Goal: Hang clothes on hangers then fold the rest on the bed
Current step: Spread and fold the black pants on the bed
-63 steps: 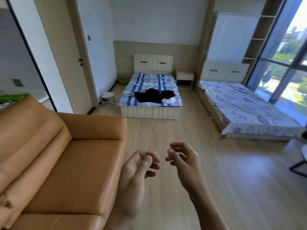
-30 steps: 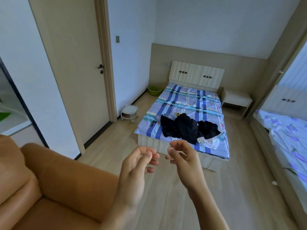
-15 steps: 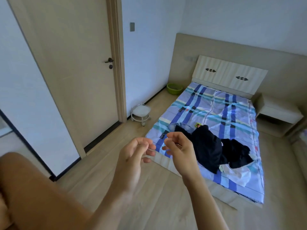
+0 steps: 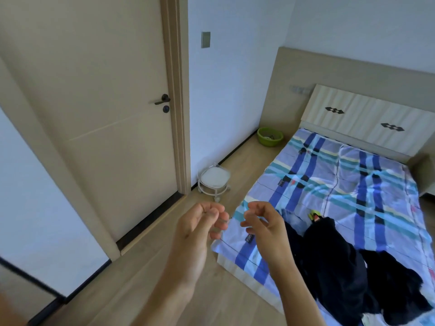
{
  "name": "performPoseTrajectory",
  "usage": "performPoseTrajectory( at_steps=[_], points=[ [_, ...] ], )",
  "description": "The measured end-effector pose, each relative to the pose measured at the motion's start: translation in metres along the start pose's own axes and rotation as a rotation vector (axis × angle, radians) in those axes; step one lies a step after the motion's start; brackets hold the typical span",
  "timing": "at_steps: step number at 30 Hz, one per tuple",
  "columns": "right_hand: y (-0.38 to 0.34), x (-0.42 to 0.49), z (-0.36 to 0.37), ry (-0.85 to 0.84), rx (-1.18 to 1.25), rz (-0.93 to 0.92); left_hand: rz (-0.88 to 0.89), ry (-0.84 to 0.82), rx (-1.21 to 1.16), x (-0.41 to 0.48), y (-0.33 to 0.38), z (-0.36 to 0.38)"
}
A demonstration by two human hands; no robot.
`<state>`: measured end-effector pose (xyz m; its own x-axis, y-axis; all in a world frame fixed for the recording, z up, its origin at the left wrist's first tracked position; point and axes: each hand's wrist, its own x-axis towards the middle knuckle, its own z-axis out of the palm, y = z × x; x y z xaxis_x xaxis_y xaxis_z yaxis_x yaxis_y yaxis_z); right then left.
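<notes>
Partly cropped, dark clothes [image 4: 341, 274] lie on the bed [image 4: 329, 184].

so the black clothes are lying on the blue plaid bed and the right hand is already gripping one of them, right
No, the right hand grips nothing. The head view shows its fingers loosely curled and empty, held in the air near the bed's corner. The black clothes do lie on the blue plaid bed.

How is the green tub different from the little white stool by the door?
The green tub is an open bowl low on the floor; the white stool has a flat top on little legs. The tub is near the headboard; the stool beside the door. Both are round, by the wall.
</notes>
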<state>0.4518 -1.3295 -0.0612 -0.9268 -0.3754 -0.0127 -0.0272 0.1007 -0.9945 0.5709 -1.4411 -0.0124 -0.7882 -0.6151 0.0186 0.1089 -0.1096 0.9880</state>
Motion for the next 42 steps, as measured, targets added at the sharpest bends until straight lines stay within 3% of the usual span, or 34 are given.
performPoseTrajectory(
  at_steps=[21,27,34,42],
  points=[
    [0.037,0.495,0.088,0.254,0.194,0.026,-0.113,-0.226,0.122,0.520,-0.049,0.059],
    [0.049,0.595,0.062,0.447,0.168,0.075,-0.158,-0.386,0.148,0.648,-0.068,0.113],
    [0.074,0.706,0.014,0.763,0.083,0.155,-0.217,-0.680,0.169,0.796,-0.103,0.210],
    [0.069,0.767,-0.045,1.073,0.095,0.206,-0.261,-1.009,0.194,0.883,-0.120,0.330]
  ],
)
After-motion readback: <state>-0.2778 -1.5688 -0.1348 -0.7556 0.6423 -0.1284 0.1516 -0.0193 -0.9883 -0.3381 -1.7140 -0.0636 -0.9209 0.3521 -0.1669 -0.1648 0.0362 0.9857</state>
